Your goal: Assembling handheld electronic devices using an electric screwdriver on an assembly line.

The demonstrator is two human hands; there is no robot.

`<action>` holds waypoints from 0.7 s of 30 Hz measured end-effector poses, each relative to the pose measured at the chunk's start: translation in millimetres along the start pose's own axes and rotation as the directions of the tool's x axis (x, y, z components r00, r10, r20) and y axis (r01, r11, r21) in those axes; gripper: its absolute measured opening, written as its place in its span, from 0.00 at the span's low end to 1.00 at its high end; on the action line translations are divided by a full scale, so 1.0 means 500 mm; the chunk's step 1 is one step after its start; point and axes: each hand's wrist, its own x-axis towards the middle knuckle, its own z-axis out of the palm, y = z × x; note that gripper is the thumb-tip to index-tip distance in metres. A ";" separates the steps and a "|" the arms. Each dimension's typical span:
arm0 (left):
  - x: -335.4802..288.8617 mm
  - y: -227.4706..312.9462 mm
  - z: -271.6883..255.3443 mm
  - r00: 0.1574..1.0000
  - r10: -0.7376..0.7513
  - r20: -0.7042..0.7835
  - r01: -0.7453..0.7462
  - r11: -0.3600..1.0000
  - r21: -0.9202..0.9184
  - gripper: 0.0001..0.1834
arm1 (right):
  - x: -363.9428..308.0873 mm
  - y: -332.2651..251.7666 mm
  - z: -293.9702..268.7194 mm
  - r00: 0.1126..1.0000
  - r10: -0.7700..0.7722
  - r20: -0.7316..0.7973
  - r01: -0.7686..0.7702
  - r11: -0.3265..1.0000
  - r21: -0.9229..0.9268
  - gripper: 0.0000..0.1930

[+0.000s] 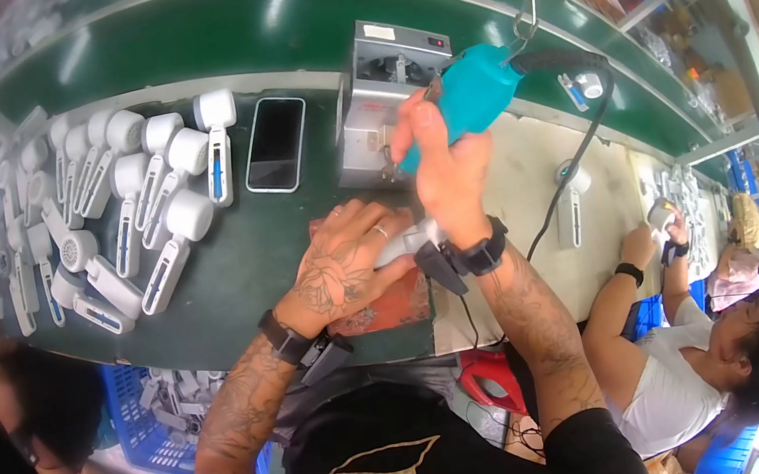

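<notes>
My right hand is wrapped round a teal electric screwdriver, which hangs from a metal hook by its top end. Its tip is hidden behind my hand and wrist. Below it, my left hand has its fingers closed on a white shower head, mostly covered by my hands. That piece lies over a worn red pad on the bench. Just beyond my hands stands a grey screw feeder. To the left, several white shower heads with slotted handles lie in a crowded group.
A phone lies on the green bench beside the feeder. A black cable loops down on the right. Another shower head rests there, near a co-worker. A blue basket of parts stands below left.
</notes>
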 end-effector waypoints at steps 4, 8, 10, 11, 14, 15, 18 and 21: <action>0.003 -0.005 0.003 1.000 -0.005 -0.010 0.005 1.000 -0.013 0.23 | -0.063 -0.037 -0.039 0.995 0.098 -0.031 -0.098 0.995 0.014 0.19; 0.002 0.004 -0.002 1.000 -0.010 0.001 0.010 1.000 -0.002 0.23 | -0.094 -0.044 -0.059 0.997 0.074 -0.030 -0.073 0.997 0.039 0.26; 0.000 0.000 0.002 1.000 -0.009 0.000 0.009 1.000 -0.012 0.23 | -0.099 -0.040 -0.060 0.994 0.088 -0.057 -0.085 0.994 0.062 0.26; 0.001 -0.002 0.003 1.000 -0.009 -0.005 0.009 1.000 -0.020 0.23 | -0.101 -0.036 -0.060 0.994 0.088 -0.058 -0.085 0.994 0.063 0.26; 0.004 0.006 -0.007 1.000 0.019 -0.013 -0.019 1.000 0.007 0.23 | -0.103 -0.028 -0.059 0.993 0.094 -0.066 -0.088 0.991 0.097 0.26; 0.004 0.006 -0.008 1.000 0.019 -0.012 -0.019 1.000 0.008 0.23 | -0.103 -0.027 -0.058 0.995 0.087 -0.049 -0.082 0.993 0.085 0.26; 0.006 0.004 -0.005 1.000 0.014 -0.011 -0.014 1.000 0.003 0.24 | -0.103 -0.014 -0.059 0.995 0.092 -0.031 -0.090 0.993 0.079 0.24; 0.010 0.003 -0.004 1.000 0.023 0.001 -0.023 1.000 0.004 0.24 | -0.108 0.006 -0.062 0.996 0.092 -0.019 -0.089 0.991 0.104 0.22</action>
